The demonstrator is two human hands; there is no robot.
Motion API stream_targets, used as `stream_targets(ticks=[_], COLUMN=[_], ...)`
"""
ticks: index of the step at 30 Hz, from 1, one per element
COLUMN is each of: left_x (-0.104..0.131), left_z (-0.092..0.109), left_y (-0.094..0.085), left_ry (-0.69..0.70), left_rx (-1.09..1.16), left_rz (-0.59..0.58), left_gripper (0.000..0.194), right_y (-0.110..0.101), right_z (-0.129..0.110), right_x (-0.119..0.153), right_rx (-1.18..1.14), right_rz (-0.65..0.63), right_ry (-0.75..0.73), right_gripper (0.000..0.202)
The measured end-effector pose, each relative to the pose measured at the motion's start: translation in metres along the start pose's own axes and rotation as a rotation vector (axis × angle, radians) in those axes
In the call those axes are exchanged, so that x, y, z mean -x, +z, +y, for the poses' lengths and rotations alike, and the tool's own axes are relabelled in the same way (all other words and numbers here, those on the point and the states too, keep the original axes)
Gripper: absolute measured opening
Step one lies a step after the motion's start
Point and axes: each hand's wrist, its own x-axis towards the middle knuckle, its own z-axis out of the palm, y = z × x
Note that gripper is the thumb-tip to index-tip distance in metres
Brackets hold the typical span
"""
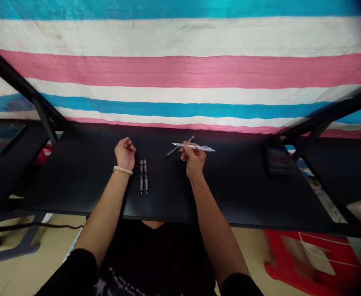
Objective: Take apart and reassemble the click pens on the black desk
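Observation:
A white pen (pixel 200 147) lies crosswise in my right hand (pixel 195 162), pinched between thumb and fingers above the black table. Beneath and behind that hand are dark pens (pixel 170 153) lying at a slant, partly hidden by the fingers. My left hand (pixel 125 154) rests on the tabletop with its fingers curled in, and nothing shows in them. A pale coiled band (pixel 123 170) circles the left wrist. Just right of the left hand, two grey-and-black pens (pixel 144 176) lie side by side, pointing away from me.
The black table (pixel 236 189) has a dark phone (pixel 278 160) at its right end. Another phone (pixel 4 137) lies on a surface at far left. Black metal bars (pixel 20 80) slant up at both sides, and a striped sheet (pixel 180 72) hangs behind. A red stool (pixel 310 259) stands below right.

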Motion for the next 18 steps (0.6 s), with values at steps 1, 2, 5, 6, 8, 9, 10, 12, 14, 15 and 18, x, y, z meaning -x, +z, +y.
stream_targets(ticks=[1, 2, 5, 6, 8, 9, 10, 12, 14, 15, 18], left_x=[0.000, 0.000, 0.000, 0.000, 0.000, 0.000, 0.000, 0.000, 0.000, 0.000, 0.000], left_z=[0.000, 0.000, 0.000, 0.000, 0.000, 0.000, 0.000, 0.000, 0.000, 0.000, 0.001], left_y=[0.000, 0.000, 0.000, 0.000, 0.000, 0.000, 0.000, -0.001, -0.001, -0.001, -0.001], left_ry=[0.001, 0.002, 0.003, 0.003, 0.003, 0.004, 0.004, 0.002, -0.001, -0.002, -0.002], left_rx=[-0.001, -0.001, -0.005, -0.008, -0.015, -0.016, -0.016, -0.012, -0.009, -0.009, -0.008], left_rz=[-0.001, -0.003, -0.007, -0.008, -0.008, -0.009, -0.010, -0.014, -0.016, -0.015, -0.014], left_gripper=[0.011, 0.011, 0.011, 0.011, 0.013, 0.014, 0.015, 0.015, 0.015, 0.015, 0.013], right_y=[-0.001, -0.003, -0.009, -0.010, -0.011, -0.011, -0.011, -0.009, -0.007, -0.006, -0.005], right_z=[0.001, 0.002, 0.004, 0.004, 0.001, 0.000, -0.003, -0.007, -0.011, -0.012, -0.014], right_x=[-0.002, -0.004, -0.011, -0.013, -0.013, -0.012, -0.010, -0.005, 0.000, 0.001, 0.003], right_rx=[0.012, 0.027, 0.074, 0.077, 0.067, 0.057, 0.050, 0.058, 0.077, 0.086, 0.098], right_rz=[0.048, 0.106, 0.252, 0.264, 0.229, 0.195, 0.153, 0.072, 0.003, -0.020, -0.031], right_ry=[0.006, 0.013, 0.032, 0.038, 0.053, 0.060, 0.065, 0.073, 0.085, 0.089, 0.076], right_gripper=[0.025, 0.026, 0.033, 0.032, 0.030, 0.039, 0.055, 0.088, 0.103, 0.105, 0.102])
